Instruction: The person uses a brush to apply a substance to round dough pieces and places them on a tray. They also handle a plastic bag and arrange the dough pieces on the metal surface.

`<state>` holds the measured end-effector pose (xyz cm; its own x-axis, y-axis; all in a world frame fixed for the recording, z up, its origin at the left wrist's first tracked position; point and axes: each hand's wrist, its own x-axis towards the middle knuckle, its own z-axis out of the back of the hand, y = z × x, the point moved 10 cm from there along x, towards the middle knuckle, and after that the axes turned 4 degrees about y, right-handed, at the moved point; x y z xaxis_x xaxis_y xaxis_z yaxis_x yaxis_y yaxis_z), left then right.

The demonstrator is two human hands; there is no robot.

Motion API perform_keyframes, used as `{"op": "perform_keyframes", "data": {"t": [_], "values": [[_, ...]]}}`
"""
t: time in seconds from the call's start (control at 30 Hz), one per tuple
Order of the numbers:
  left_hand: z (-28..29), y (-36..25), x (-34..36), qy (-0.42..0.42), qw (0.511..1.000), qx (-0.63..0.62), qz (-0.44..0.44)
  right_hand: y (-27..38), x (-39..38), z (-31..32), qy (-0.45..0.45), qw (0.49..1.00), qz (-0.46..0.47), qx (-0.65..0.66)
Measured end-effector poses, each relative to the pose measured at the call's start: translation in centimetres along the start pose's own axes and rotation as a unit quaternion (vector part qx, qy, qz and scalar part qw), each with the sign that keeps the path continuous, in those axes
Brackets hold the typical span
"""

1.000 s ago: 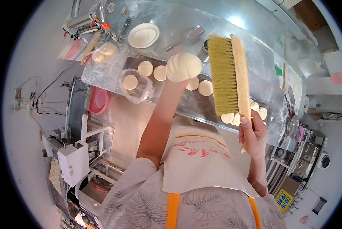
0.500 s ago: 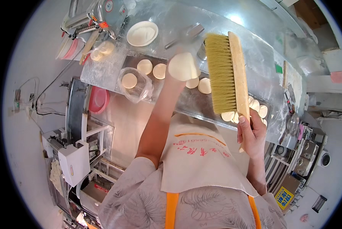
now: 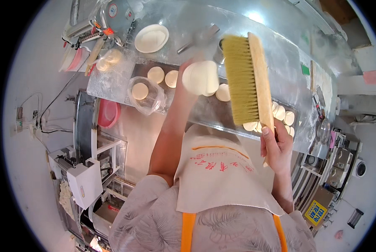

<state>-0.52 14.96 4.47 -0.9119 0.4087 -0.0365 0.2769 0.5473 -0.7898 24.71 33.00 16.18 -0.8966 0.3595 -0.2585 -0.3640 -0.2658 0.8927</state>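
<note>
My right hand (image 3: 277, 147) is closed round the lower end of a long wooden-handled bench brush (image 3: 261, 80), held upright with its yellowish bristles facing left. My left hand (image 3: 185, 66) holds several overlapping pale dough rounds (image 3: 199, 78) over the tray; they hide most of its fingers. On the dark metal tray (image 3: 213, 113) below lie more dough rounds (image 3: 155, 75), set apart on the left. Others crowd together at the tray's right end, partly behind the brush. One round sits under a clear plastic bag (image 3: 152, 101) at the left end.
A white bowl of flour (image 3: 152, 38) stands farther back on the metal table (image 3: 276, 54). Near it are a metal tube (image 3: 213, 31) and a metal cup (image 3: 218, 54). A machine (image 3: 112, 17) occupies the far left. Below the table edge is a pink basin (image 3: 108, 113).
The dough rounds in my left hand look more spread out and slightly lower. My right hand and the brush have barely moved, while the view has shifted a little.
</note>
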Motion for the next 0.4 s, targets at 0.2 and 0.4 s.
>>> {"op": "perform_keyframes", "data": {"t": [0.2, 0.4], "values": [[-0.4, 0.6, 0.2, -0.029, 0.998, -0.039, 0.041, 0.3, 0.0, -0.2, 0.014, 1.000, 0.002, 0.015], [-0.9, -0.1, 0.4, 0.021, 0.988, 0.147, -0.042, 0.2, 0.5, -2.2, 0.063, 0.995, -0.002, 0.076]]}}
